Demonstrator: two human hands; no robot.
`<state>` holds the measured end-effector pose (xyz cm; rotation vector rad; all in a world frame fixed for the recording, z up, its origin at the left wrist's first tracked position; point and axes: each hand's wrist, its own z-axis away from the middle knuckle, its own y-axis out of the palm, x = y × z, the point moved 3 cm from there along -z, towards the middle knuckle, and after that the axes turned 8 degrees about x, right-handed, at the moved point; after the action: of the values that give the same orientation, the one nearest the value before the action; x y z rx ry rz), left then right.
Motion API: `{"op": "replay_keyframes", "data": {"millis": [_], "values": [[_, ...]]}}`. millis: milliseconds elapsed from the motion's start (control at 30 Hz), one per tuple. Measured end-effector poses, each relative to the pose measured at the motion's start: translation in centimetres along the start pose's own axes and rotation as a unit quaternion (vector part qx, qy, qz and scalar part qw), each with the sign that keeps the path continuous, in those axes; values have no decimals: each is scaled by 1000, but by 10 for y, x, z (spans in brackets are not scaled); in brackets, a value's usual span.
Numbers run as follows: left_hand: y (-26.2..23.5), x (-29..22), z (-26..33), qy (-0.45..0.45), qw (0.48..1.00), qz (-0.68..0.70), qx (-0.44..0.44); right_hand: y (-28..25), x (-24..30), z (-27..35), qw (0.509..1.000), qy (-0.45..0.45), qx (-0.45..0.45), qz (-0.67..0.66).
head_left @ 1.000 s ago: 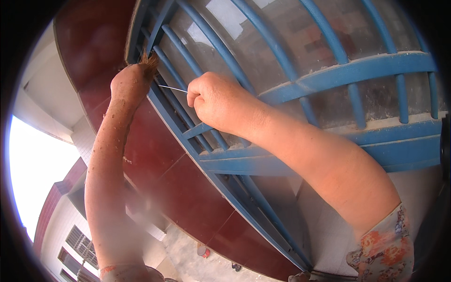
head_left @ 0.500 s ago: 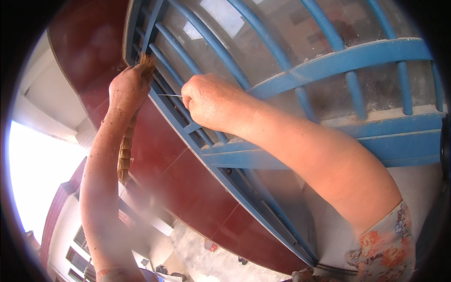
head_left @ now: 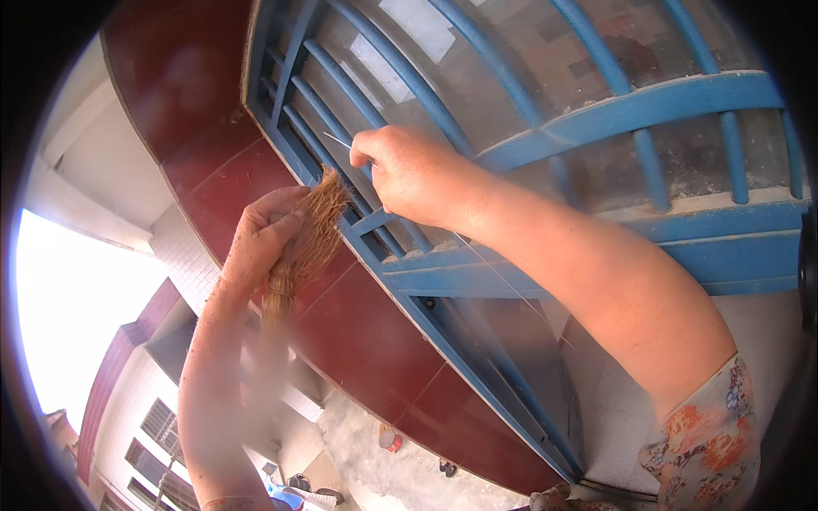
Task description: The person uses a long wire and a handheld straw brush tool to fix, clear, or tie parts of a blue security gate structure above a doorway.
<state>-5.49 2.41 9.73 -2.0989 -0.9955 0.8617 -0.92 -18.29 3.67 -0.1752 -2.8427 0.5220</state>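
Note:
My left hand (head_left: pixel 262 234) grips a small straw hand brush (head_left: pixel 317 223) near its bristles. The frayed bristle end points up and right, and the bound handle runs down beside my forearm, where it is blurred. My right hand (head_left: pixel 409 177) is closed in a pinch on a thin pale wire (head_left: pixel 337 140), whose short tip sticks out up and left from the fingers. A fine strand (head_left: pixel 494 268) trails from under my right forearm down to the right; whether it is the same piece I cannot tell. My right hand is in front of the blue window bars (head_left: pixel 503 72).
Dusty glass (head_left: pixel 588 77) lies behind the bars. Dark red wall tiles (head_left: pixel 375 341) run along the frame's left side. Far below are a concrete floor (head_left: pixel 354 434) and a red object (head_left: pixel 389 439). A white building (head_left: pixel 141 426) stands at the lower left.
My left hand has come down and right from the frame's upper corner, bringing the straw hand brush with it. My right hand has shifted slightly right, and the wire tip now points more upward.

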Motion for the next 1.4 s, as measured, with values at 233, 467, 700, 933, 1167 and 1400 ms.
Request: {"op": "replay_keyframes", "data": {"millis": [233, 467, 700, 933, 1167, 1400], "values": [[47, -19, 14, -103, 939, 307, 115, 10, 0, 0, 981, 5, 91, -172], [31, -11, 14, -30, 980, 196, -8, 13, 2, 3, 976, 18, 130, -175], [-39, 12, -56, 47, 902, -355, -241, 8, -3, 7, 995, 9, 65, -74], [-102, 33, -127, -16, 924, -335, -184, 11, 5, 4, 995, -2, 60, -78], [-45, 21, -110, -21, 908, -389, -152, 5, 8, 7, 995, -6, 70, -71], [-63, 26, -99, 20, 943, -332, -29, 5, 4, 7, 994, 27, 93, -52]]}}
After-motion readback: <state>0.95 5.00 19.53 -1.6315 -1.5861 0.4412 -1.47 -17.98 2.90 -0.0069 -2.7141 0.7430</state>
